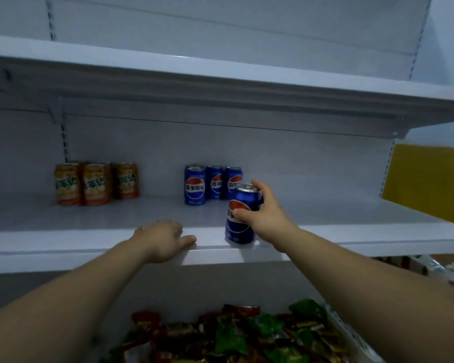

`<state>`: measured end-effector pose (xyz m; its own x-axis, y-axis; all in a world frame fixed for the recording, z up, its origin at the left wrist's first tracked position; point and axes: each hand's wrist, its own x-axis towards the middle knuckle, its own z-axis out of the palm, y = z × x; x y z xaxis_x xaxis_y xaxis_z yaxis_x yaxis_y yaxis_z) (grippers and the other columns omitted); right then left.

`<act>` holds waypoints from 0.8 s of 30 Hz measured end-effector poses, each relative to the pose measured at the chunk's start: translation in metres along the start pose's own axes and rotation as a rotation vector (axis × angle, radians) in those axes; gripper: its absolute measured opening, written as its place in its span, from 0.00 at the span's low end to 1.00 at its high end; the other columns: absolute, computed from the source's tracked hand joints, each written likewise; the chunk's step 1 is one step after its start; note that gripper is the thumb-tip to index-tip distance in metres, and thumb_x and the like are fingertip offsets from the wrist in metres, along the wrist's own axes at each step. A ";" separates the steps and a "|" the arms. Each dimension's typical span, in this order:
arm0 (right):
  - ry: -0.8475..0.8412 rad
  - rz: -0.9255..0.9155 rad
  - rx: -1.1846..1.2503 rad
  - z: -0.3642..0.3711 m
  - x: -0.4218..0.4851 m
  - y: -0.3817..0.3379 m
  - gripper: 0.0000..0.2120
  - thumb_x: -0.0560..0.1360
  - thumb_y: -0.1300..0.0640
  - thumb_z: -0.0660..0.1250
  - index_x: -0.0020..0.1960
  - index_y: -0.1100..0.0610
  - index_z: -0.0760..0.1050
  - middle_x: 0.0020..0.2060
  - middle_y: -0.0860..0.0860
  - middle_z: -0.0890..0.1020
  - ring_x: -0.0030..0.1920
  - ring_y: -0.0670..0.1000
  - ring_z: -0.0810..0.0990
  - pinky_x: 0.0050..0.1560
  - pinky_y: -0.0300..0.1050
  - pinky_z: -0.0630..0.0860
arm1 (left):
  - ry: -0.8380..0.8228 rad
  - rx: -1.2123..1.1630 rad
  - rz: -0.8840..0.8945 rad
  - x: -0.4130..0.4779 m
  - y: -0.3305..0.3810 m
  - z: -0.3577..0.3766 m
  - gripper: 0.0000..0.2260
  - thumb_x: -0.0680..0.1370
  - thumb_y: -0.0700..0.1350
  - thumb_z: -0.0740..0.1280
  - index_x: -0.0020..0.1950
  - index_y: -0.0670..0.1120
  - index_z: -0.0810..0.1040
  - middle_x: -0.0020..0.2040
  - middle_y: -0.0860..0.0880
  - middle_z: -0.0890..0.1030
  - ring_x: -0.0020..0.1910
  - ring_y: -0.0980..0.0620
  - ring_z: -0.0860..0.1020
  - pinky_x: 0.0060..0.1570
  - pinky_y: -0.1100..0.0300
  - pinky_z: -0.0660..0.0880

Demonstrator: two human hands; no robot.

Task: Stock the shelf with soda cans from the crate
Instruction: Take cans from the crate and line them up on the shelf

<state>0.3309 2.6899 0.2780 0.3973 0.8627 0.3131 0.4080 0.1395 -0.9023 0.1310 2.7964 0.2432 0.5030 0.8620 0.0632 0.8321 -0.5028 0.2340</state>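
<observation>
Blue can [238,229] is held upright just in front of the blue row [194,186]; right hand [266,214] wraps its side from the right. Left hand [160,242], relaxed and empty, rests front-left of that row.

Both bare forearms reached forward and up from the bottom corners of the view, the elbows out of sight. The left hand [163,239] lay palm down on the front lip of the shelf [63,242], thumb stretched out to the right along the edge, holding nothing. The right hand [262,213] was higher and further in, wrapped round the right side of an upright blue Pepsi can [237,231], thumb across its front and fingertips at its top rim.
</observation>
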 end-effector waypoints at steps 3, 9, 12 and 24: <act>-0.048 -0.002 0.019 0.010 0.033 0.019 0.38 0.72 0.61 0.72 0.75 0.47 0.56 0.60 0.46 0.69 0.62 0.50 0.70 0.63 0.54 0.70 | -0.034 0.093 -0.007 0.019 -0.003 0.009 0.32 0.75 0.70 0.49 0.75 0.57 0.58 0.77 0.52 0.59 0.75 0.48 0.58 0.70 0.37 0.52; -0.046 -0.020 -0.052 0.039 0.089 0.046 0.38 0.70 0.59 0.76 0.73 0.49 0.60 0.63 0.52 0.73 0.60 0.53 0.75 0.61 0.51 0.74 | -0.054 0.164 -0.007 0.025 -0.004 0.014 0.32 0.75 0.70 0.45 0.76 0.59 0.52 0.78 0.53 0.53 0.76 0.48 0.52 0.71 0.35 0.48; -0.066 -0.026 -0.051 0.044 0.110 0.049 0.37 0.70 0.59 0.76 0.73 0.50 0.60 0.63 0.50 0.76 0.62 0.52 0.76 0.63 0.50 0.74 | -0.038 0.167 0.002 0.026 -0.004 0.016 0.32 0.74 0.71 0.45 0.76 0.60 0.52 0.78 0.54 0.53 0.76 0.49 0.53 0.71 0.36 0.49; -0.004 0.056 -0.407 0.064 0.150 0.070 0.28 0.77 0.50 0.66 0.73 0.56 0.62 0.68 0.57 0.70 0.64 0.57 0.73 0.63 0.46 0.69 | -0.005 0.140 0.002 0.027 -0.008 0.020 0.32 0.73 0.72 0.45 0.76 0.62 0.53 0.78 0.55 0.53 0.76 0.51 0.53 0.72 0.38 0.50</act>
<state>0.3662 2.8602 0.2424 0.4257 0.8652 0.2649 0.6778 -0.1109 -0.7269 0.1425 2.8223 0.2240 0.5056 0.8607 0.0588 0.8554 -0.5090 0.0957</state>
